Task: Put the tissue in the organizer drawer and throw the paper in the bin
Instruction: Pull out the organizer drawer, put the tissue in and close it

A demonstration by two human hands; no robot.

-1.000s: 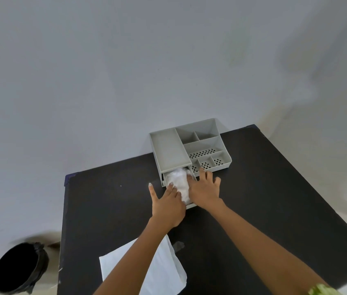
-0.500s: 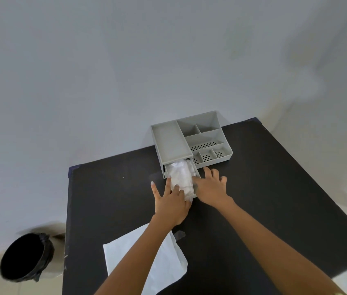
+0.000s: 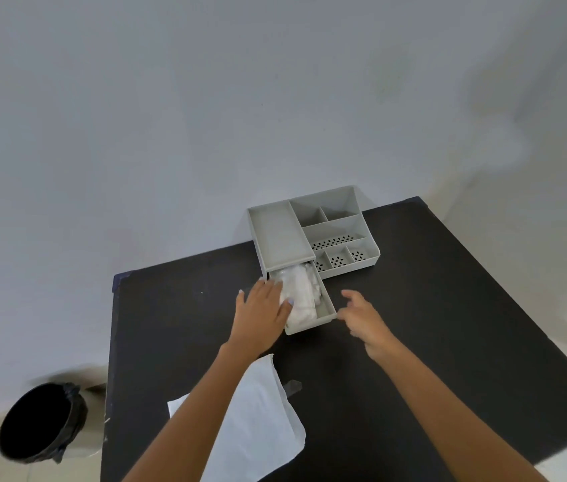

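tissue under left hand

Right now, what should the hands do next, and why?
Probably push the drawer shut. The tissue already lies inside under the left hand, and the drawer sticks out of the organizer. The right hand hovers open beside its front, touching nothing. The paper waits on the table.

Perhaps an office: desk organizer, black table (bare wall).
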